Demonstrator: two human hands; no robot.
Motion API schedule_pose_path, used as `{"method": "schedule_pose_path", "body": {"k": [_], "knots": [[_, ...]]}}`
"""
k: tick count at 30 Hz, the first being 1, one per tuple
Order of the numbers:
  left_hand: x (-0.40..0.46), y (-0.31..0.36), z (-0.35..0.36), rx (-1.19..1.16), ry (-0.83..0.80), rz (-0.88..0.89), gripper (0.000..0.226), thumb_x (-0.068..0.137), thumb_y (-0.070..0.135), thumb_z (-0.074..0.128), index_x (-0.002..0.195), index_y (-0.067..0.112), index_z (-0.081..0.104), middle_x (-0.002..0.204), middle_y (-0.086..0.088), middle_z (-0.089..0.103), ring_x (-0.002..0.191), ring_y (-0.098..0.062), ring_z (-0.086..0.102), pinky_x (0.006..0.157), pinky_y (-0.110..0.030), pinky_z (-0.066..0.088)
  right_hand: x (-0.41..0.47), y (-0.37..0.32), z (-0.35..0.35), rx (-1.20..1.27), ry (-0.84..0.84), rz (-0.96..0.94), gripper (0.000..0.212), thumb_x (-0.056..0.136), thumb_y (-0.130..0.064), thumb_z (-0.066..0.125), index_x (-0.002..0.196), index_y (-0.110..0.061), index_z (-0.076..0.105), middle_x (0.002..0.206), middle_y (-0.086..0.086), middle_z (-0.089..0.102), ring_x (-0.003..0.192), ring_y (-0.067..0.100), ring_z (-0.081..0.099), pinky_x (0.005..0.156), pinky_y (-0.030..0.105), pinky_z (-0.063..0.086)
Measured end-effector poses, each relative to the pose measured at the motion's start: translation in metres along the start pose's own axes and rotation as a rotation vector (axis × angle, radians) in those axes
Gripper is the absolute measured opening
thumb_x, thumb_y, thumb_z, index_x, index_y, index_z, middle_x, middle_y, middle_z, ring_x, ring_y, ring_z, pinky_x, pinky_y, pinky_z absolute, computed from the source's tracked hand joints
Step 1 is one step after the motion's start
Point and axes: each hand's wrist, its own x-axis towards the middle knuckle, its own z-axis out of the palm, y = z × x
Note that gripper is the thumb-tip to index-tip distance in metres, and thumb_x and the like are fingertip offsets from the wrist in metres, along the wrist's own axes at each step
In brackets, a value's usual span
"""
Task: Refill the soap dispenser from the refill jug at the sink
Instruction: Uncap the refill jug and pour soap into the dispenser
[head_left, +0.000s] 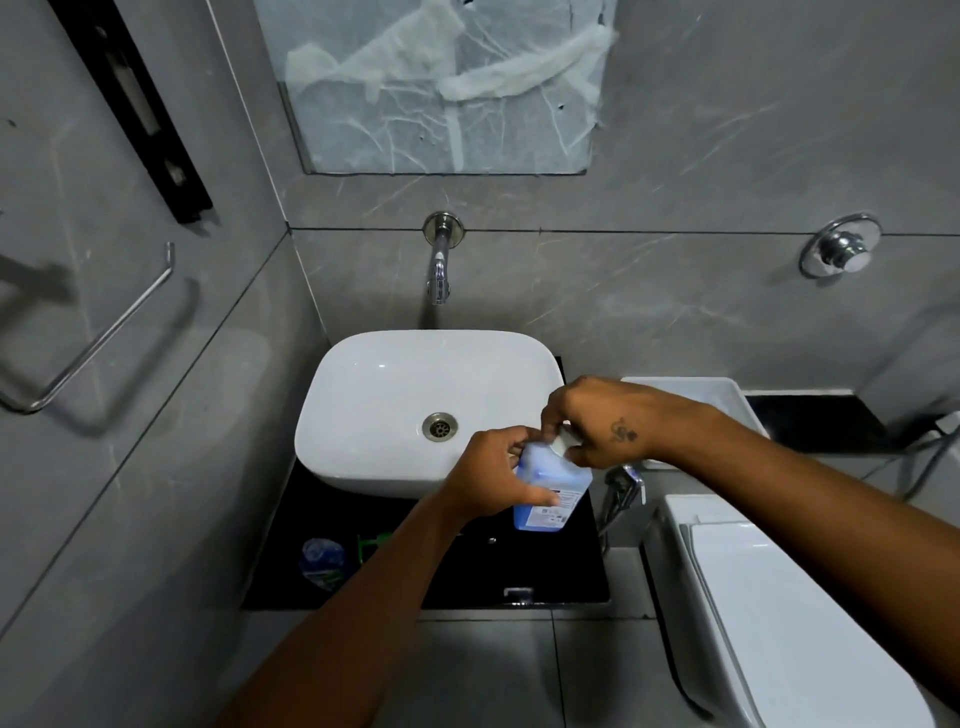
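Note:
A pale blue refill jug (551, 480) with a label low on its side stands upright on the black counter (519, 566), at the front right corner of the white sink basin (363, 415). My left hand (491, 475) grips the jug's handle side. My right hand (592, 423) reaches in from the right, and its fingers pinch the white cap (560, 446) on top of the jug. No soap dispenser can be picked out with certainty.
A chrome wall tap (440, 270) hangs over the basin. A blue-wrapped item (322, 561) and something green (371, 543) lie on the counter's left front. A white toilet (779, 613) stands to the right, with a hand sprayer (626, 486) beside it. A towel bar (98, 332) is on the left wall.

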Motion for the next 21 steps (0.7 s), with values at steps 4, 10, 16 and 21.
{"method": "schedule_pose_path", "body": {"k": [4,10,16,21], "knots": [[-0.001,-0.002,0.000,0.042,-0.034,-0.002,0.069,0.056,0.036,0.094,0.118,0.021,0.068,0.114,-0.002,0.074,0.105,-0.022,0.072,0.094,-0.046,0.060,-0.003,-0.003,0.008,-0.129,-0.017,-0.028,0.046,0.076,-0.031,0.066,0.121,-0.020,0.060,0.110,0.002,0.065,0.095,0.023,0.064,0.071,0.031,0.052],[-0.007,-0.003,0.004,0.116,-0.043,0.029,0.062,0.061,0.023,0.095,0.115,0.012,0.068,0.114,-0.008,0.073,0.103,-0.026,0.071,0.091,-0.048,0.059,0.000,-0.006,0.013,-0.133,-0.077,0.137,0.047,0.088,-0.061,0.053,0.069,-0.017,0.053,0.061,-0.003,0.044,0.071,0.027,0.062,0.060,0.030,0.045],[-0.008,-0.006,0.011,0.147,-0.024,0.023,0.067,0.060,0.024,0.097,0.119,0.011,0.068,0.110,-0.003,0.073,0.103,-0.024,0.071,0.091,-0.047,0.060,-0.001,-0.010,0.005,-0.156,-0.134,-0.014,0.038,0.074,-0.023,0.074,0.110,-0.021,0.063,0.102,0.002,0.062,0.088,0.024,0.062,0.072,0.035,0.054],[-0.009,-0.010,0.010,0.080,-0.014,-0.014,0.067,0.061,0.015,0.098,0.120,0.008,0.068,0.115,-0.007,0.072,0.108,-0.026,0.069,0.095,-0.048,0.058,-0.004,0.008,0.027,-0.168,-0.007,0.083,0.049,0.073,-0.022,0.074,0.120,-0.018,0.061,0.109,0.005,0.055,0.092,0.026,0.063,0.076,0.038,0.057]]}}
